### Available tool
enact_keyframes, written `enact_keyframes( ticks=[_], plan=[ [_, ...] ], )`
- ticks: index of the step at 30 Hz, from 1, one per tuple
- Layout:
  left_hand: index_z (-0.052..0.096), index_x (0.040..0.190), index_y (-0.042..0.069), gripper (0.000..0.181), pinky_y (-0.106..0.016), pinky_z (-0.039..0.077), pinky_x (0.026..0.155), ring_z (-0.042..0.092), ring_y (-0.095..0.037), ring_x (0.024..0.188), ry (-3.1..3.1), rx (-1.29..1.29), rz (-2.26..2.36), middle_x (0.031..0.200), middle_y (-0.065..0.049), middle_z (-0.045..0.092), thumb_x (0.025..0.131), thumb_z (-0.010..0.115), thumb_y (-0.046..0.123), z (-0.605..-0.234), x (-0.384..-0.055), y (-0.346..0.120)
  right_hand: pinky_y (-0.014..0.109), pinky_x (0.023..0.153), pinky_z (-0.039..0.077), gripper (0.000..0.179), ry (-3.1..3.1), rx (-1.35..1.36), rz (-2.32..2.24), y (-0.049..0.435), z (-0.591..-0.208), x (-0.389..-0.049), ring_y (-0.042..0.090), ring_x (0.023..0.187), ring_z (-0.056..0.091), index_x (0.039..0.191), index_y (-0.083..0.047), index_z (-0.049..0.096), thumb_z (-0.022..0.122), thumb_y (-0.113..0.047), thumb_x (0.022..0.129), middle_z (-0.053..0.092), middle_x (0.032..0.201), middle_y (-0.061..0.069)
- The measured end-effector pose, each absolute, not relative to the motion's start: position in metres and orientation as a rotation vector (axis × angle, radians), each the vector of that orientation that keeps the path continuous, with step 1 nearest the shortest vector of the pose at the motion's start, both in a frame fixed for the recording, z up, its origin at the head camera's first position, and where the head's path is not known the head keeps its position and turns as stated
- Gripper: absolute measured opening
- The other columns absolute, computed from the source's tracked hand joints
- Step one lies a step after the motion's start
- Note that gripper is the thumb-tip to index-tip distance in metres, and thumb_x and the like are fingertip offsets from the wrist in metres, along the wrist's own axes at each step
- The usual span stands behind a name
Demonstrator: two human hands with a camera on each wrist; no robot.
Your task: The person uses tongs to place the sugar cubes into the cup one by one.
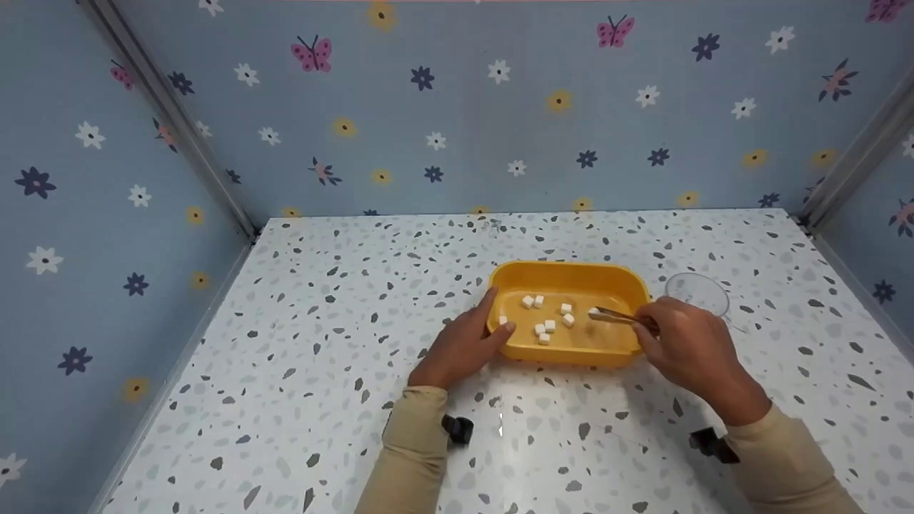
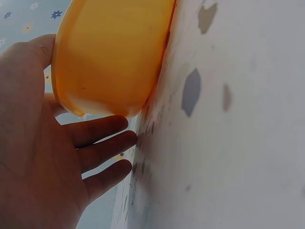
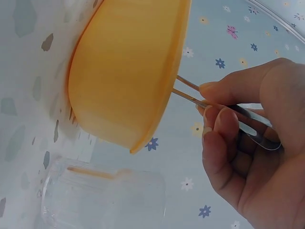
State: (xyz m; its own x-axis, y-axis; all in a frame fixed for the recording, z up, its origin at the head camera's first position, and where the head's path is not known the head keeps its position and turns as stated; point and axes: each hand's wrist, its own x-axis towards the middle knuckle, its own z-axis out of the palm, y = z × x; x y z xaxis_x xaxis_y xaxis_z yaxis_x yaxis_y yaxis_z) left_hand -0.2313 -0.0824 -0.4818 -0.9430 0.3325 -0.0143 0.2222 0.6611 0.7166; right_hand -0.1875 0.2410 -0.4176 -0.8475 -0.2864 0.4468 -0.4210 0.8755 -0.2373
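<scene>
A yellow plastic tub (image 1: pixel 571 355) stands on the speckled table, with several small white cubes (image 1: pixel 545 339) on its floor. At its left end my left hand (image 1: pixel 464 346) holds the rim, thumb over the edge; in the left wrist view three fingers stretch out beside the tub's outer wall. My right hand (image 1: pixel 689 350) pinches metal tweezers (image 3: pixel 248 126) over the tub's right end. The tips of the tweezers reach down inside, at a white cube (image 1: pixel 593 313); whether they grip it I cannot tell. In the right wrist view the tub wall hides those tips.
Just right of the tub, behind my right hand, stands a clear round container (image 1: pixel 696 289), partly hidden by the hand. Blue panels (image 1: pixel 464 107) with flowers and butterflies close off the back and sides of the table (image 1: pixel 321 321).
</scene>
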Motion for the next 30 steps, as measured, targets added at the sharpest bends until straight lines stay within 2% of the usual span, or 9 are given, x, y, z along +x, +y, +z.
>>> enact_keyframes(
  ticks=[8,19,30],
  plan=[
    [0.010,0.163,0.028,0.083,-0.042,0.036,0.111,0.043,-0.024,0.138,2.723,0.436,1.148,0.159,-0.008,0.037,0.097,0.041,0.069,-0.482,-0.232,-0.082,0.031,0.050,0.042,0.005,-2.586,0.535,0.433,0.243,-0.412,-0.184,0.014,0.059,0.051,0.084,-0.005,0.072,0.077,-0.006,0.083,0.059,0.073,0.000],
    [0.009,0.163,0.031,0.082,-0.042,0.036,0.112,0.043,-0.024,0.138,2.709,0.392,1.149,0.160,-0.006,0.035,0.097,0.042,0.069,-0.480,-0.230,-0.081,0.032,0.051,0.046,0.005,-2.596,0.492,0.434,0.247,-0.401,-0.178,0.016,0.061,0.056,0.087,-0.003,0.073,0.077,-0.005,0.084,0.063,0.076,0.003],
    [0.010,0.163,0.031,0.083,-0.041,0.036,0.112,0.042,-0.023,0.139,2.731,0.404,1.127,0.159,-0.006,0.036,0.097,0.041,0.070,-0.481,-0.231,-0.081,0.033,0.050,0.044,0.004,-2.603,0.473,0.436,0.253,-0.393,-0.177,0.015,0.060,0.056,0.085,-0.004,0.073,0.076,-0.007,0.084,0.063,0.075,0.002]
  ],
)
